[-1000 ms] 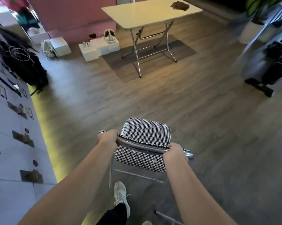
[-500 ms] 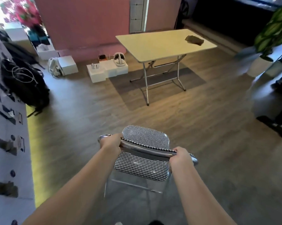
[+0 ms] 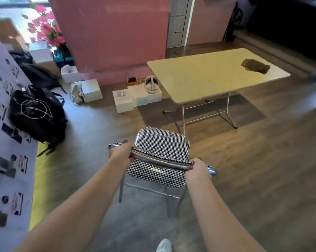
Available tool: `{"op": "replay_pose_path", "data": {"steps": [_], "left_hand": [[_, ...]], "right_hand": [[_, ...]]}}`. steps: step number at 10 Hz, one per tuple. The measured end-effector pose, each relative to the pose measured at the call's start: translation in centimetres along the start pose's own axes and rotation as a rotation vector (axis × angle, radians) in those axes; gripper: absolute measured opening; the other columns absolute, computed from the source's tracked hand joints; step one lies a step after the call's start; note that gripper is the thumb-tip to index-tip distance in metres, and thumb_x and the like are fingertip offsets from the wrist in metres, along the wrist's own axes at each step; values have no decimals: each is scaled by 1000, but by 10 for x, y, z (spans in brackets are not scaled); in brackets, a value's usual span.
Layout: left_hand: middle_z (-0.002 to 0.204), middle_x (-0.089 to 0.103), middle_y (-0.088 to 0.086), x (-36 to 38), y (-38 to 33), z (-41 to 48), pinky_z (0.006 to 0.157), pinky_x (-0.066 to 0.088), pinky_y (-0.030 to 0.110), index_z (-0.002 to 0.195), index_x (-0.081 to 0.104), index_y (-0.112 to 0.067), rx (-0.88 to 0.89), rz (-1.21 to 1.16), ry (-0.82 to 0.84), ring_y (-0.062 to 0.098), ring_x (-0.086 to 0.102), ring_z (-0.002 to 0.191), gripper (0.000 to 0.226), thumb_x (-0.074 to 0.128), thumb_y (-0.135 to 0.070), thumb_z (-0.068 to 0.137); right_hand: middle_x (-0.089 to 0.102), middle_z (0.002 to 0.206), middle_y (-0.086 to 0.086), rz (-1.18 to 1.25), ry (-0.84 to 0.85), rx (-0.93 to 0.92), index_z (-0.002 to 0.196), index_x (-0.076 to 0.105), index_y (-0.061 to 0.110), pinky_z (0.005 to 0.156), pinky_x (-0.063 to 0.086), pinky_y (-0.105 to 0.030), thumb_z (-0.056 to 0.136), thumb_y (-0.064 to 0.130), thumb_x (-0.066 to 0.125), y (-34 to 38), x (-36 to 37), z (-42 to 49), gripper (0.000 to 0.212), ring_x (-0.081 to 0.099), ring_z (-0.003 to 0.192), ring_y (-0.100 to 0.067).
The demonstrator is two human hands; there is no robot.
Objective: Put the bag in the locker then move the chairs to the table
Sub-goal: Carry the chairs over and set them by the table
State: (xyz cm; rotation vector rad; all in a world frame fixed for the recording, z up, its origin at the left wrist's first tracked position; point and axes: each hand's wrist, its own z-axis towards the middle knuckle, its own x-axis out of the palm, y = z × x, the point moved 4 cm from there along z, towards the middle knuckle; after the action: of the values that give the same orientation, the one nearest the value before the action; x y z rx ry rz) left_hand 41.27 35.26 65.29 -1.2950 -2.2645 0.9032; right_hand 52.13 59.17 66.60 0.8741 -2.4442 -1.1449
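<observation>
A chair [image 3: 161, 142] with a black-and-white houndstooth seat and chrome frame is in front of me, over the wooden floor. My left hand [image 3: 121, 151] grips the left end of its chrome backrest bar. My right hand [image 3: 197, 170] grips the right end. The pale folding table [image 3: 208, 77] stands just beyond the chair, to the right, with a dark cloth [image 3: 255, 67] on its far corner. A black backpack [image 3: 37, 113] leans at the lockers [image 3: 6, 142] along the left.
White boxes [image 3: 135, 99] and a headset [image 3: 151, 84] sit on the floor by the pink wall, left of the table. Another white box and bag [image 3: 88, 91] lie further left, with pink flowers [image 3: 46, 31] behind. My white shoe [image 3: 164, 245] shows at the bottom.
The chair has come closer to the table with both hands still on the backrest bar. The table now fills more of the view, and my gaze has lifted.
</observation>
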Motion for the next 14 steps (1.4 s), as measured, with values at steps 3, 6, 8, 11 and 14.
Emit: {"op": "replay_pose_path", "data": {"steps": [3, 6, 8, 11, 14], "left_hand": [[88, 64, 17, 90, -80, 129, 67, 59, 39, 101, 50, 2, 14, 28, 45, 22, 66, 65, 31, 74, 2, 81], [70, 59, 11, 123, -103, 230, 52, 57, 31, 82, 50, -6, -32, 203, 95, 11, 61, 37, 20, 67, 4, 82], [72, 60, 9, 131, -97, 246, 69, 57, 38, 80, 47, -10, -46, 269, 145, 17, 61, 58, 21, 63, 3, 86], [80, 52, 9, 140, -118, 225, 58, 51, 28, 114, 52, -6, -47, 548, 98, 22, 56, 73, 29, 57, -13, 87], [128, 59, 4, 156, -177, 73, 83, 38, 25, 136, 51, -12, 672, 844, 184, 16, 51, 106, 55, 65, -38, 90]], "right_hand": [[53, 104, -6, 451, -191, 215, 92, 42, 13, 37, 41, -18, 76, -4, 59, 32, 137, 132, 29, 54, 67, -17], [54, 106, -10, 518, -361, 309, 108, 52, 7, 44, 46, -26, 75, -9, 59, 14, 217, 181, 38, 57, 73, -23], [60, 116, -15, 421, -365, 316, 125, 47, 8, 56, 53, -35, 70, -9, 63, 5, 223, 188, 59, 65, 96, -32], [61, 123, -16, -44, -381, 247, 124, 49, -1, 69, 57, -36, 72, 2, 65, 27, 206, 199, 54, 65, 93, -31], [58, 103, 0, -467, -62, -483, 126, 48, 25, 51, 46, -23, 89, 17, 59, 153, 189, 122, 40, 64, 75, -16]]}}
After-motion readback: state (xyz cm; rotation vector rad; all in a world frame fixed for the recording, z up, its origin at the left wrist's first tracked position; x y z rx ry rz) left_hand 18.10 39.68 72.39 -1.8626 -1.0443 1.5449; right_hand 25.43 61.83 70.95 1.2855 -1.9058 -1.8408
